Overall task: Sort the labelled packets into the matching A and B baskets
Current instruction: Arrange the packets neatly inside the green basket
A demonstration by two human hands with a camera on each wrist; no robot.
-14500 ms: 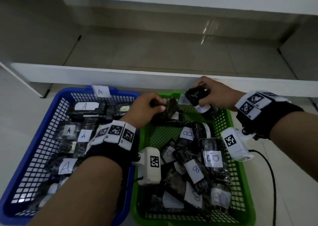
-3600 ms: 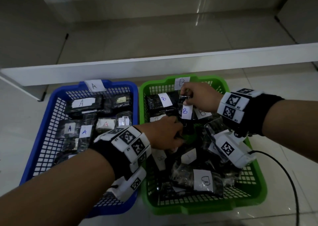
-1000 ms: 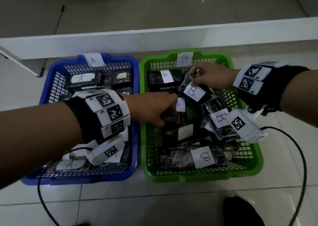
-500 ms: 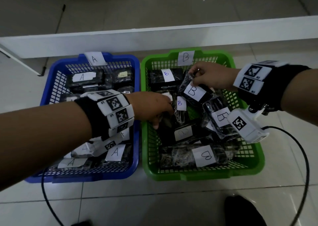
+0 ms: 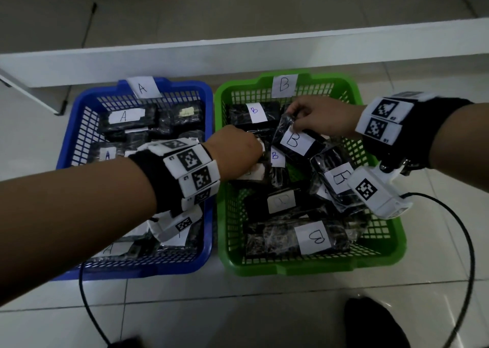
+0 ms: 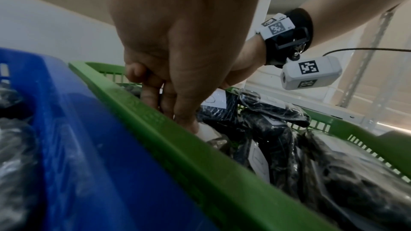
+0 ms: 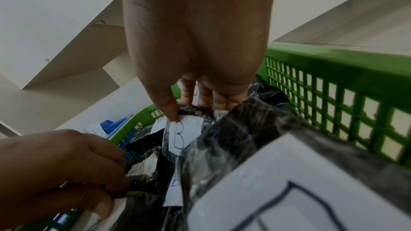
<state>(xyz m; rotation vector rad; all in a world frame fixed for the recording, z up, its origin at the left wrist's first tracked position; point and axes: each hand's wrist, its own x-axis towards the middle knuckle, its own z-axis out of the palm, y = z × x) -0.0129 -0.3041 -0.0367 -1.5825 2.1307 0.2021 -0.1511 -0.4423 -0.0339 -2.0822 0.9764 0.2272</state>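
The blue basket [image 5: 74,136] tagged A holds packets labelled A. The green basket [image 5: 352,91] tagged B is piled with black packets labelled B. My right hand [image 5: 292,124] pinches the top edge of a B packet [image 5: 296,142] near the basket's back, thumb on its label [image 7: 180,134]. My left hand [image 5: 238,151] reaches over the green rim [image 6: 177,147]. Its fingers [image 6: 169,104] curl down around a dark packet [image 7: 133,194] at the basket's left side. That packet's label is hidden under the hand.
A white shelf ledge [image 5: 238,53] runs just behind both baskets. Cables [image 5: 460,241] trail from the wrist cameras across the tiled floor in front. A dark shoe [image 5: 370,324] shows at the bottom right.
My left hand has crept slightly toward the back of the green basket and dug its fingers down among the packets. My right hand keeps its pinch on the B packet.
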